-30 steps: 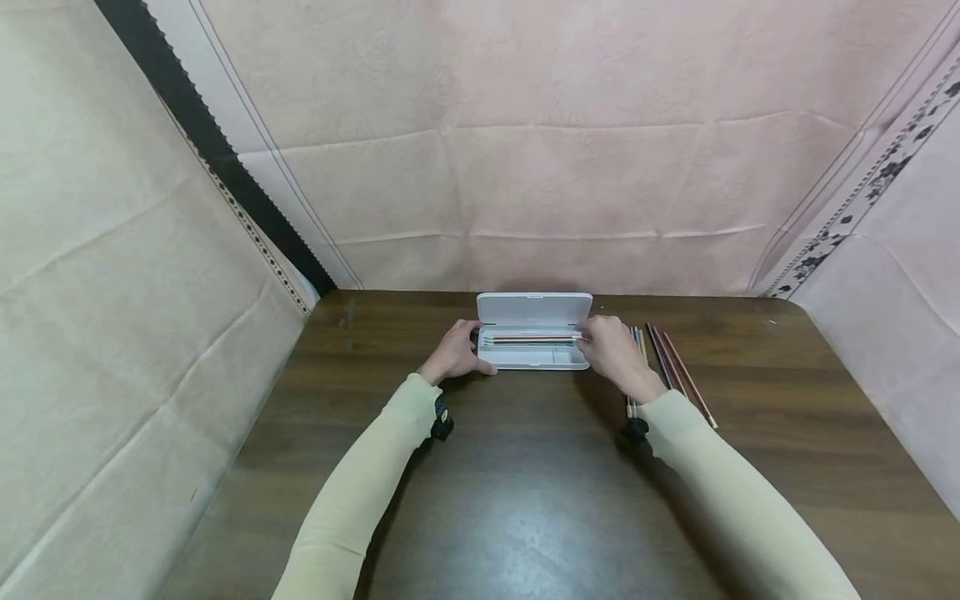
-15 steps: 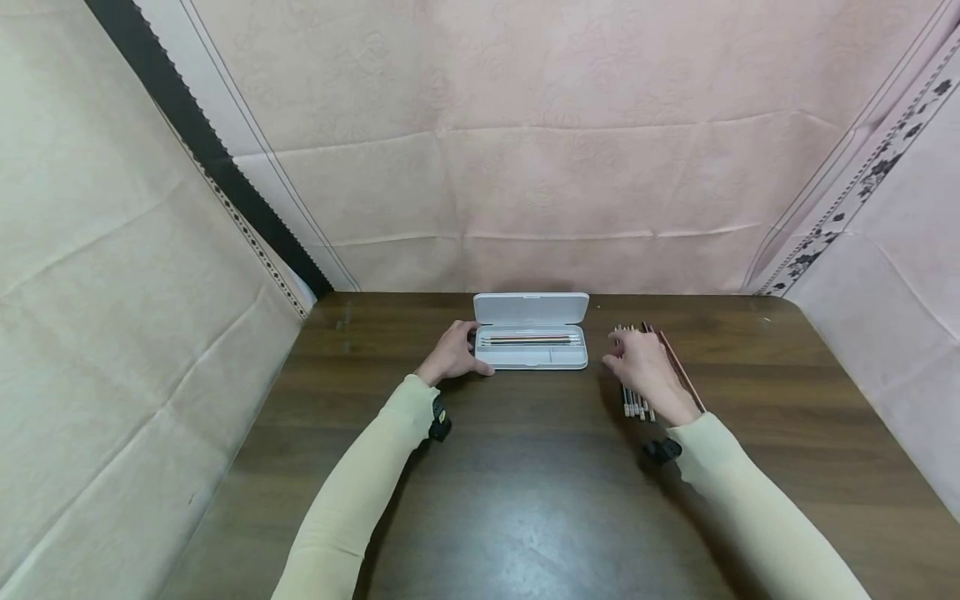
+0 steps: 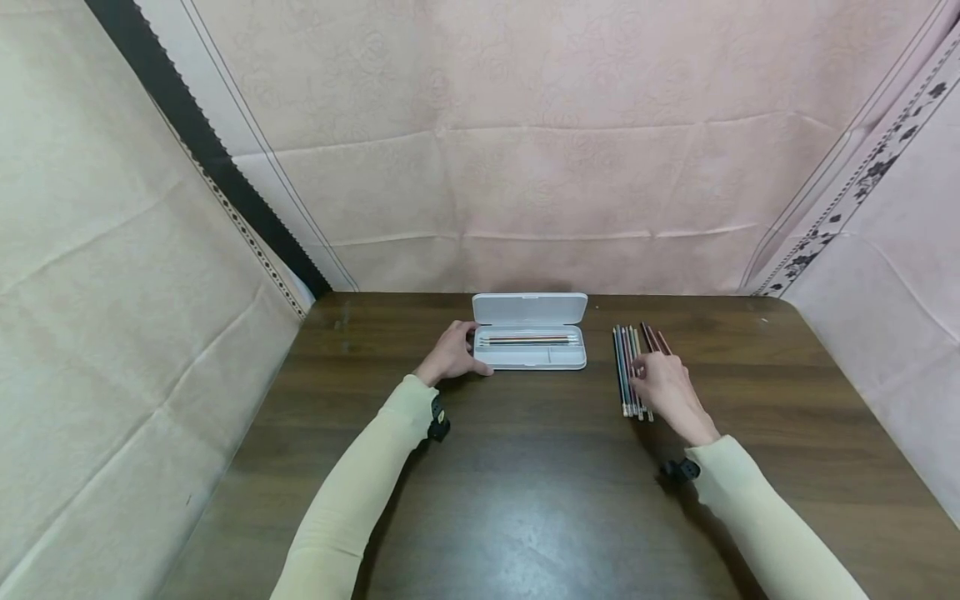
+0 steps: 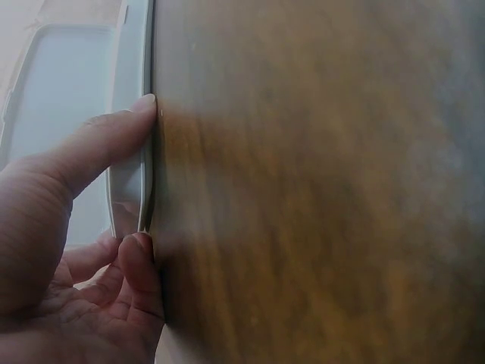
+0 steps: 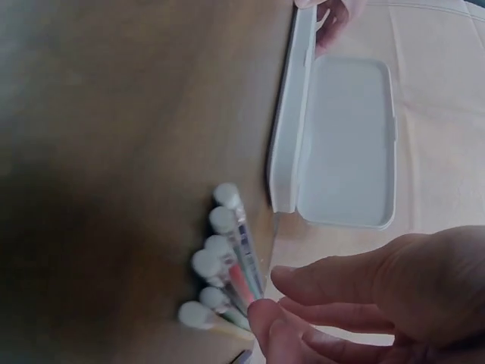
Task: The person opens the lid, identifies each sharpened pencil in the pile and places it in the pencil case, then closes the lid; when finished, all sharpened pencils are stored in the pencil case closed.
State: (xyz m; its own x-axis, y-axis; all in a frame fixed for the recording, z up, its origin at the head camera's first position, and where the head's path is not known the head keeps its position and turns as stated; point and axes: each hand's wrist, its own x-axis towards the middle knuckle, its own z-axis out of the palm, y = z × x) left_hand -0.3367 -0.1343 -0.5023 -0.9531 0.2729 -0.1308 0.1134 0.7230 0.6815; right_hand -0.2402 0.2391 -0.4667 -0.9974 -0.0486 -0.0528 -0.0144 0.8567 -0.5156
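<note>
A white pencil case (image 3: 510, 359) lies with its lid (image 3: 530, 309) raised at the back of the table; several pencils (image 3: 525, 340) are inside. My left hand (image 3: 452, 353) grips its left end, thumb along the front wall and fingertips at the corner in the left wrist view. To the right of the case lies a row of pencils (image 3: 621, 367), white erasers (image 5: 225, 195) toward me. Over the right part of this row is my right hand (image 3: 670, 388), thumb and forefinger apart in the right wrist view, bent, with no pencil seen between them. Its other fingers are partly hidden.
Dark reddish pencils (image 3: 656, 340) stick out beyond my right hand, lying at a slant. The brown wooden table (image 3: 510, 475) ends at a pale cloth backdrop (image 3: 525, 183) just behind the case.
My right hand has moved from the case's right end to the loose pencils, then further right and toward me over the row. My left hand stays on the case.
</note>
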